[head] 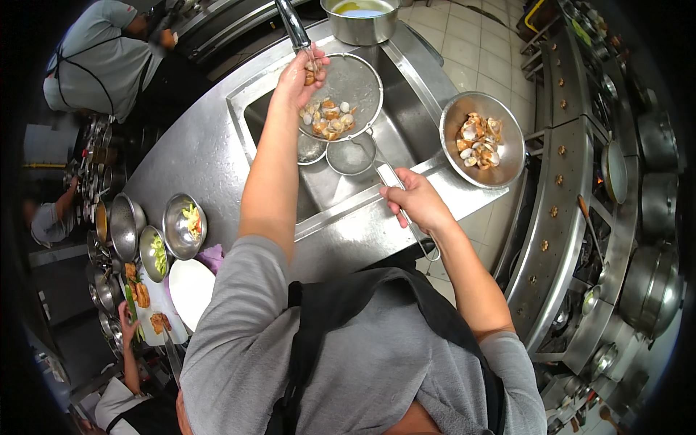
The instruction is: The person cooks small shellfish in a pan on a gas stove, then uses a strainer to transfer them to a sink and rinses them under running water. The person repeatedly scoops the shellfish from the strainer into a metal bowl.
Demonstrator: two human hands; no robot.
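Observation:
My left hand (304,76) holds a few clams (310,73) under the running water of a chrome faucet (294,26). Below it, over the steel sink (405,128), lies a large round mesh strainer (356,81) with clams (331,120) in its near part. In my right hand (416,198) is the metal handle (390,176) of a strainer; a smaller round mesh strainer (352,155) is beside the large one's near rim. Which of the two the handle belongs to is hard to tell. A steel bowl (508,163) with more clams (479,140) stands right of the sink.
A steel pot (363,24) of liquid stands behind the sink. At the left are bowls of cut vegetables (185,225), a white plate (191,291) and a cutting board (155,304), where a co-worker holds a knife. Stoves (565,190) line the right side, across the tiled floor.

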